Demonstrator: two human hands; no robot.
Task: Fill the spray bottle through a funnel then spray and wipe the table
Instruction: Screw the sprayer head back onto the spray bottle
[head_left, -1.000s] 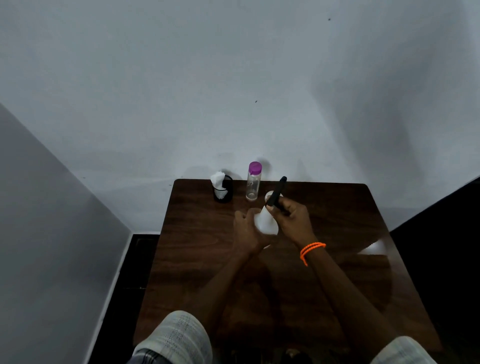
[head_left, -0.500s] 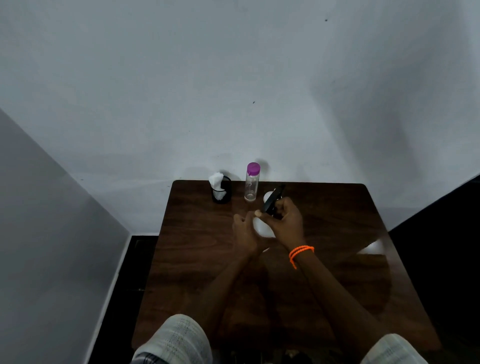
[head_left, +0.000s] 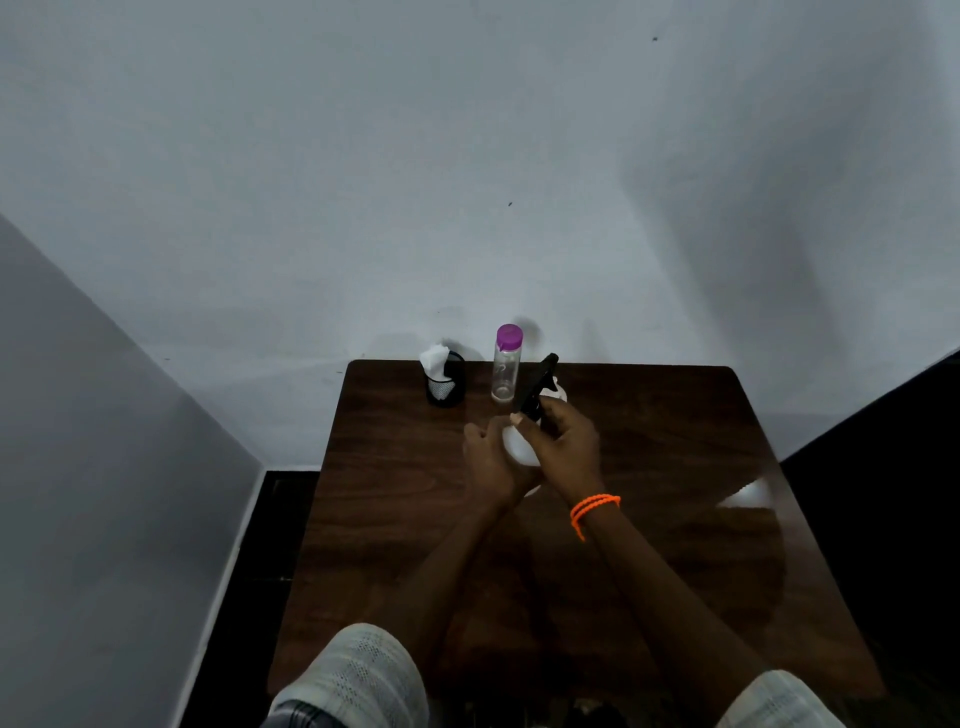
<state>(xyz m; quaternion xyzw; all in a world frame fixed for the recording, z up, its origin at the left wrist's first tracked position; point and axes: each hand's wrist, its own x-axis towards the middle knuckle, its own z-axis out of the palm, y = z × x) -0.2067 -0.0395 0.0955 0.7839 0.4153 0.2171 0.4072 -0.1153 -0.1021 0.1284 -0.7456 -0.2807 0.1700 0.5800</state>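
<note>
The dark wooden worktop carries everything near its far edge; the white spray bottle stands between the two hands toward the middle, its long axis roughly upright and tilted a little away; the left hand curls round its body from the left, the right hand grips the black trigger head on top, likely to unscrew it; the clear bottle with a purple cap stands just beyond, a black mesh cup holding tissue to its left; no funnel is plainly visible.
</note>
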